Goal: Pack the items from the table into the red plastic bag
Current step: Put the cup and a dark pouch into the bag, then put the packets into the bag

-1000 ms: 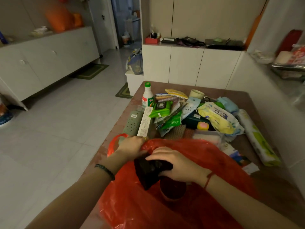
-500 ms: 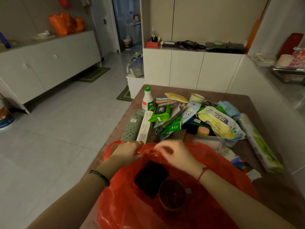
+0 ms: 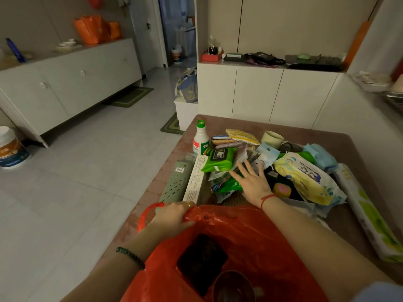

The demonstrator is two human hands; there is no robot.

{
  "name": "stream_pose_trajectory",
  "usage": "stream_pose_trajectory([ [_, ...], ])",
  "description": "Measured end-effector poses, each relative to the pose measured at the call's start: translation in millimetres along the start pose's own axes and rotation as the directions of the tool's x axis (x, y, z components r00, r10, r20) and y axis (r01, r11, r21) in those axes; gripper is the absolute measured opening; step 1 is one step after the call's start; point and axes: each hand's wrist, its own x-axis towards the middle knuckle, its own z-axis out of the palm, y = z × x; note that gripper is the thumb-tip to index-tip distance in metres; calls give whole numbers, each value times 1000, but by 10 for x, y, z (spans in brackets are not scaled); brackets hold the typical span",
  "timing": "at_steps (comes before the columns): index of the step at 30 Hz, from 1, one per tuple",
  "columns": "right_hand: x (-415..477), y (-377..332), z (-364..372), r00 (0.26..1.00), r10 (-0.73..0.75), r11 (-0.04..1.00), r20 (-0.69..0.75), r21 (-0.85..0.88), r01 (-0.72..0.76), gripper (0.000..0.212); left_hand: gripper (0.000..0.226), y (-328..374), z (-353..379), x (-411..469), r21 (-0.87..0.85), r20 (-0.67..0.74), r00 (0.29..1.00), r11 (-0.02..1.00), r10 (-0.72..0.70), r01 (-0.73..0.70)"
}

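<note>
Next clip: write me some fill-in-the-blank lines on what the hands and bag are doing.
1. The left hand grips the rim of the ____ bag.
2. The right hand, fingers straight, reaches over a ____ packet.
3. The dark pouch lies ____ the bag.
4. The beaded bracelet circles the ____ wrist.
Missing: red; green; inside; left.

One red plastic bag (image 3: 250, 236) holds one dark square pack (image 3: 201, 262) and one dark round cup (image 3: 233, 286). On the worktop (image 3: 309, 136) sit one white bottle with a green cap (image 3: 201, 140), one pale cup (image 3: 272, 138), one long white box (image 3: 195, 179) and one yellow pack of wipes (image 3: 303, 175).
</note>
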Motion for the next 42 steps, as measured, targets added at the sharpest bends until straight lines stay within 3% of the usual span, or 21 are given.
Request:
stream_pose_trajectory([
  [2,43,-19,1,998,-28,998,60,-51,31,58,48,-19,7,31,-7,4,1000,1000,-1,1],
  [5,31,-19,-38,999,-11,1000,52,24,10,45,48,-33,2,50,-10,7,1000,1000,-2,2],
  [12,-136,217,-180,981,13,960,-193,278,42,44,36,-18,-25,0,31,-5,1000,999,12,-12],
  [17,-434,380,-486,882,172,829,-440,548,111,31,36,30,-87,-68,34,-22,999,999,38,-37],
  [19,-574,407,-704,827,248,766,-504,625,151,27,56,36,-108,-87,33,-9,999,999,36,-36],
  [21,-705,416,-946,784,308,718,-539,673,181,22,98,82,-141,-127,44,15,998,997,68,-69],
  [23,-790,412,-1136,754,366,679,-545,711,184,21,114,257,-218,-187,-90,-25,984,980,176,-177],
  [24,-815,402,-1202,751,388,651,-534,736,187,21,112,379,-276,-202,-243,-80,975,944,207,-221],
  [26,-835,368,-1281,756,400,605,-519,769,208,21,90,642,-370,-197,-566,-190,960,776,205,-277],
  [28,-853,321,-1324,763,401,565,-507,792,229,20,60,811,-392,-113,-719,-201,969,650,142,-245],
  [31,-885,296,-1394,755,447,463,-481,846,265,18,28,909,-347,-12,-758,-212,974,614,85,-218],
  [33,-916,322,-1438,794,477,267,-377,923,278,19,23,916,-335,11,-812,-227,973,546,29,-206],
  [35,-945,402,-1425,870,427,101,-246,969,224,41,18,894,-341,16,-842,-236,972,495,20,-214],
  [38,-990,478,-1293,964,264,168,-41,986,-4,68,12,837,-378,15,-896,-232,973,389,0,-214],
  [40,-999,461,-1203,959,282,160,-8,986,-39,63,15,799,-383,33,-914,-234,972,342,-9,-217],
  [42,-989,424,-1178,933,355,110,-67,993,29,47,15,784,-377,45,-930,-245,969,286,-19,-230],
])
